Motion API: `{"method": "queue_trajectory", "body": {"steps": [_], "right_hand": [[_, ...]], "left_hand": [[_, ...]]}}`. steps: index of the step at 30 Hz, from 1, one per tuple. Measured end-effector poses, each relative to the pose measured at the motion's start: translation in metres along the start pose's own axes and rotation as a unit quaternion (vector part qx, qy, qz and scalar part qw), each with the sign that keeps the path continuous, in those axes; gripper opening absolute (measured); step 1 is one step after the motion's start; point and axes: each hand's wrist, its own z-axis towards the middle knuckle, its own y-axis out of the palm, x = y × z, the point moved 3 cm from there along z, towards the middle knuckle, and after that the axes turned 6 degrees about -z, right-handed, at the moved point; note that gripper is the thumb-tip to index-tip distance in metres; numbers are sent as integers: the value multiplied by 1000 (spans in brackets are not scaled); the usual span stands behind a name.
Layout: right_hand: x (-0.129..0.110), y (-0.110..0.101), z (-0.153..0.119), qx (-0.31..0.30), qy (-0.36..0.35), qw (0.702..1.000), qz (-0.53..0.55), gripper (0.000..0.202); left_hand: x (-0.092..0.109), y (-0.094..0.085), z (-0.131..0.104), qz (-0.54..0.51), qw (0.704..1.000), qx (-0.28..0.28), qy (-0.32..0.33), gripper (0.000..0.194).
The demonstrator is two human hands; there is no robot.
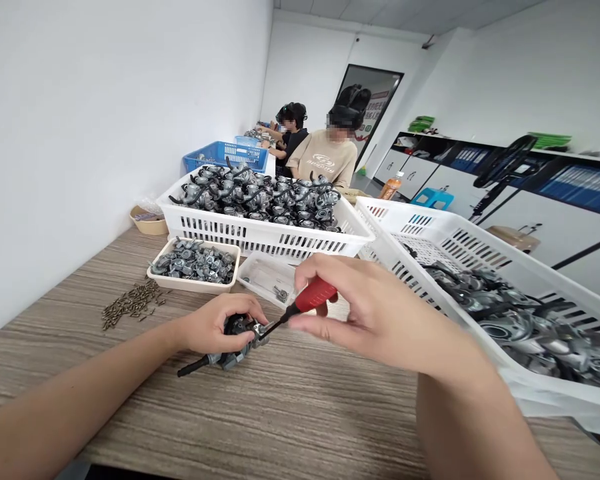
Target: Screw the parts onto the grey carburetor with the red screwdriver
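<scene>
Left hand: the left hand [220,327] is clenched over a small metal part [237,340], pressing it to the table [290,413].
Part: grey and black, near the table's middle, with a black hose end sticking out to the left at its base.
Right hand: the right hand [380,313] grips a screwdriver [300,307] by its red handle, fingers curled round it.
Screwdriver: slanted down to the left, its tip at the part's right side.
Beige tray [195,263]: behind the left hand, holding small grey metal pieces.
Clear tray [270,280]: just beside it, with a few bits inside.
Screws [130,303]: a loose dark scatter to the left on the table.
White crate [265,213]: farther back, heaped with similar parts.
Second crate [480,280]: to the right, tilted, also holding parts.
People [325,150]: two seated farther along the table.
</scene>
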Motion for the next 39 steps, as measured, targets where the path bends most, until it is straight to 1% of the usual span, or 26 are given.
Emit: {"method": "queue_trajectory", "body": {"steps": [2, 3, 5, 9, 12, 15, 18, 26, 33, 36, 39], "right_hand": [[-2, -5, -5, -33, 12, 999, 20, 39], [-3, -8, -8, -42, 13, 999, 22, 37], [-5, -12, -12, -59, 9, 998, 24, 25], [-6, -11, -12, -93, 0, 994, 56, 22], [-3, -9, -9, -75, -8, 996, 55, 19], [-1, -9, -7, -46, -25, 996, 65, 10], [-1, -9, -6, -22, -38, 997, 66, 8], [-1, -7, -5, 8, -26, 1000, 13, 23], [-3, -1, -1, 37, -28, 999, 0, 27], [-5, 1, 0, 44, -14, 998, -33, 33], [-7, 1, -1, 41, 13, 997, -60, 31]], "left_hand": [[-1, 0, 0, 2, 1000, -1, 3, 23], [-1, 0, 0, 3, 1000, -2, 6, 24], [-2, 1, 0, 4, 1000, -4, 10, 23], [-1, 1, 0, 4, 1000, -4, 15, 23], [-1, 0, 0, 2, 1000, -6, 5, 23], [-2, 1, -1, -1, 1000, -6, -3, 23], [-3, 1, -2, 2, 1000, -6, 1, 23], [-1, 2, -1, 16, 1000, -3, -5, 23], [1, 2, 0, 13, 1000, -7, -14, 23], [2, 2, 0, 7, 1000, -6, -13, 22], [2, 2, 0, 7, 1000, -6, -1, 24]]}}
